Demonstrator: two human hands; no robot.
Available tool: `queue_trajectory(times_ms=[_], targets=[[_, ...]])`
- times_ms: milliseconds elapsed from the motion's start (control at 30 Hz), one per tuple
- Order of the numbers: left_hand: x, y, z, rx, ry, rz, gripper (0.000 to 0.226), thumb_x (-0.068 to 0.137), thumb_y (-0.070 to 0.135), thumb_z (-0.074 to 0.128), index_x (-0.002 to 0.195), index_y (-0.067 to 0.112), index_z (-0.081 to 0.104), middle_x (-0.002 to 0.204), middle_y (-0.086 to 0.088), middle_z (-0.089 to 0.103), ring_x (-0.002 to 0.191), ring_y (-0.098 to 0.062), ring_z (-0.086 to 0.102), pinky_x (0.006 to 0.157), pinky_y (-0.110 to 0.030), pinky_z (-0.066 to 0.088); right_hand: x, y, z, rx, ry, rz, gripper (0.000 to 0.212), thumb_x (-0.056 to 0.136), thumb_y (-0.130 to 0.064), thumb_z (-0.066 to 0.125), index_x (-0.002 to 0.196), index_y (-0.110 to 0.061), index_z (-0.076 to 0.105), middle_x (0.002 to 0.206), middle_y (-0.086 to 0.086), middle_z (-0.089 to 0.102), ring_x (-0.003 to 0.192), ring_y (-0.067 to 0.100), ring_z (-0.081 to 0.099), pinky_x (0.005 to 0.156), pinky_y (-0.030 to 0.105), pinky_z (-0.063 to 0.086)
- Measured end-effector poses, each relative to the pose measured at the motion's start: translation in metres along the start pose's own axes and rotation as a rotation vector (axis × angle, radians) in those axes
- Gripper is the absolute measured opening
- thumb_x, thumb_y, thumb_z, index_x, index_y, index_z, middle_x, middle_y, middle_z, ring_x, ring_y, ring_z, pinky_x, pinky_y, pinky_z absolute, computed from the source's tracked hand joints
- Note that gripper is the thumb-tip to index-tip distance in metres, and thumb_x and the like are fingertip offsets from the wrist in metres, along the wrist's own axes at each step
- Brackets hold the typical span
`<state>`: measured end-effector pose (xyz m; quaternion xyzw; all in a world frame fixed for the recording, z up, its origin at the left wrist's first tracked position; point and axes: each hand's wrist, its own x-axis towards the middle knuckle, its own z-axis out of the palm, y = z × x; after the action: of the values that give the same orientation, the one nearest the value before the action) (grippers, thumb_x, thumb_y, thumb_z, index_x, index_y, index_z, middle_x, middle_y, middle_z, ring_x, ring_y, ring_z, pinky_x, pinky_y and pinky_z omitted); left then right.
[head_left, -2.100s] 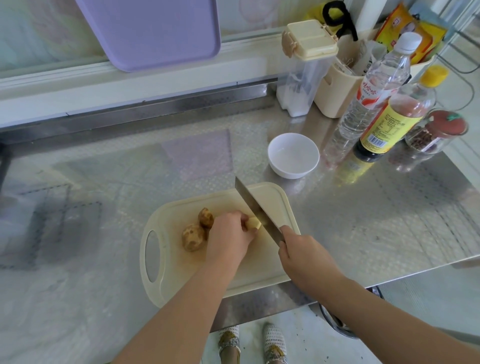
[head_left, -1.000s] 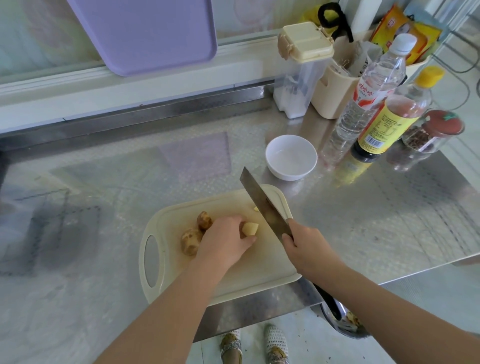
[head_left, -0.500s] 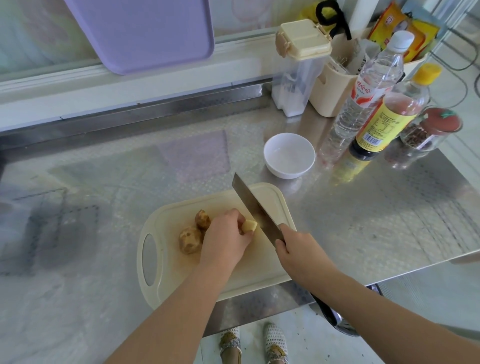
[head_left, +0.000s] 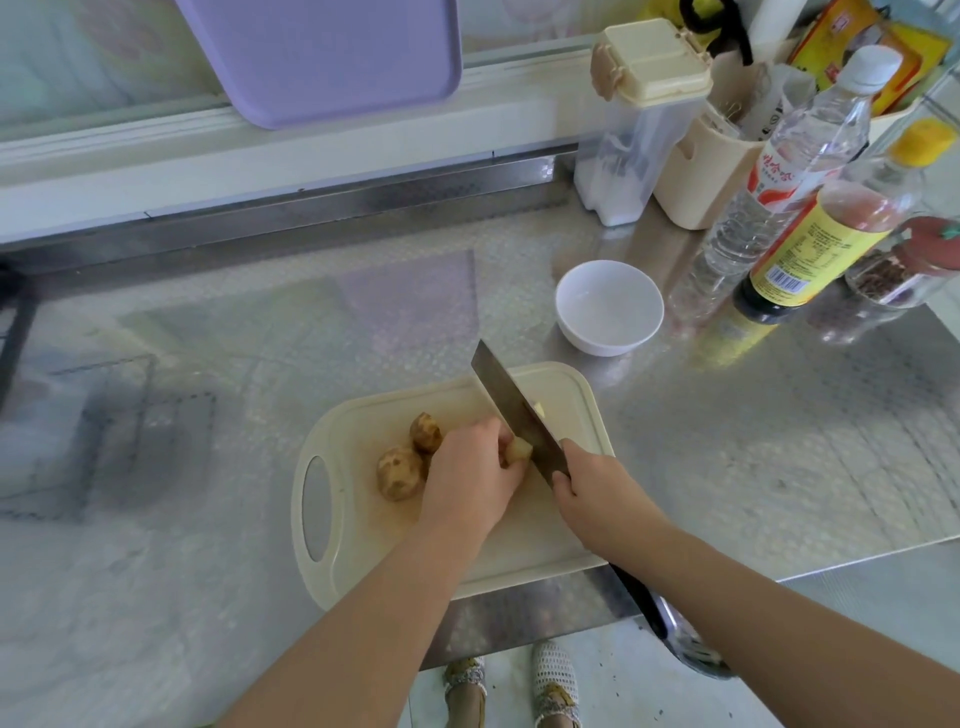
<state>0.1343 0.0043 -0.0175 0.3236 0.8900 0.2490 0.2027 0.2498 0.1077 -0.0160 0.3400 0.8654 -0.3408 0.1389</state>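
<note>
While left grip (head_left: 470, 478) pinches ginger (head_left: 519, 450), right grip (head_left: 597, 493) clamps the knife (head_left: 505, 401), lowered onto it again.

cleaver (head_left: 506, 402): dull grey metal | cutting board (head_left: 363, 431): matt cream plastic | ginger (head_left: 399, 473): rough brown skin | countertop (head_left: 727, 441): embossed shiny steel | bowl (head_left: 609, 307): glossy white

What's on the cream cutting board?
On it: big brown knob, small brown knob, a peeled piece gripped by the left hand, the knife in the right hand against it, a pale slice beyond. The left hand covers most of the piece.
</note>
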Motion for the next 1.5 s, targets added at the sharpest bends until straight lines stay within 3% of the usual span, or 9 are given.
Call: queue_trajectory(times_ms=[200,300,400,567,833,1133,1267,1500], targets=[[-0.002,-0.002,-0.002,0.03,-0.041,0.054,0.026,0.087,0.025,0.067,0.113,0.022,0.064,0.095,0.006,0.066,0.087,-0.012,0.062,0.078,-0.034,0.054,0.002,0.005,-0.006,0.019,0.071,0.017,0.012,0.102,-0.025,0.04,0.094,-0.018,0.047,0.074,0.004,0.057,0.067,0.024,0.059,0.062,0.044,0.055],[0.001,-0.006,-0.003,0.034,-0.066,0.091,0.035,0.088,0.017,0.066,0.122,0.023,0.063,0.11,0.004,0.064,0.098,-0.014,0.062,0.087,-0.034,0.053,-0.002,0.017,-0.014,-0.011,0.066,0.009,0.012,0.103,-0.029,0.041,0.101,-0.02,0.049,0.074,0.001,0.058,0.065,0.018,0.059,0.059,0.037,0.053],[0.002,-0.008,-0.004,0.029,-0.056,0.101,0.038,0.088,0.018,0.067,0.125,0.022,0.062,0.115,0.004,0.063,0.102,-0.014,0.061,0.089,-0.034,0.052,-0.006,0.023,-0.018,-0.011,0.053,0.001,0.014,0.102,-0.029,0.042,0.103,-0.019,0.051,0.074,0.002,0.061,0.065,0.02,0.061,0.06,0.04,0.054],[-0.001,-0.008,0.001,-0.012,0.009,0.092,0.03,0.086,0.032,0.072,0.113,0.021,0.067,0.102,0.007,0.064,0.091,-0.01,0.062,0.082,-0.032,0.054,-0.011,0.02,-0.017,0.071,0.037,0.018,0.015,0.101,-0.027,0.044,0.094,-0.016,0.051,0.074,0.011,0.062,0.065,0.03,0.062,0.056,0.043,0.051],[-0.002,-0.01,0.003,0.023,0.047,0.105,0.023,0.089,0.036,0.069,0.105,0.021,0.071,0.097,0.006,0.066,0.086,-0.011,0.062,0.078,-0.033,0.054,-0.013,0.014,-0.015,0.086,-0.006,0.013,0.016,0.103,-0.028,0.043,0.097,-0.016,0.051,0.078,0.009,0.063,0.066,0.026,0.064,0.064,0.048,0.058],[-0.002,-0.016,0.007,0.027,0.059,0.132,0.021,0.089,0.03,0.069,0.107,0.019,0.072,0.101,0.004,0.07,0.091,-0.013,0.064,0.082,-0.033,0.053,-0.011,0.008,-0.015,0.105,-0.047,0.022,0.015,0.103,-0.025,0.041,0.094,-0.016,0.05,0.078,0.011,0.061,0.059,0.024,0.058,0.06,0.046,0.056],[-0.004,-0.017,0.008,0.012,0.087,0.154,0.018,0.088,0.028,0.07,0.103,0.018,0.072,0.098,0.002,0.071,0.087,-0.013,0.065,0.079,-0.031,0.054,-0.007,0.003,-0.017,0.099,-0.08,0.026,0.017,0.103,-0.023,0.04,0.093,-0.013,0.049,0.083,0.014,0.063,0.068,0.033,0.066,0.059,0.046,0.058],[-0.004,-0.018,0.01,0.008,0.098,0.162,0.014,0.089,0.028,0.07,0.096,0.016,0.071,0.09,0.002,0.07,0.082,-0.015,0.064,0.073,-0.036,0.053,0.005,-0.005,-0.008,0.038,-0.085,0.016,0.016,0.103,-0.023,0.039,0.109,-0.014,0.051,0.091,0.01,0.062,0.075,0.027,0.064,0.07,0.048,0.061]])
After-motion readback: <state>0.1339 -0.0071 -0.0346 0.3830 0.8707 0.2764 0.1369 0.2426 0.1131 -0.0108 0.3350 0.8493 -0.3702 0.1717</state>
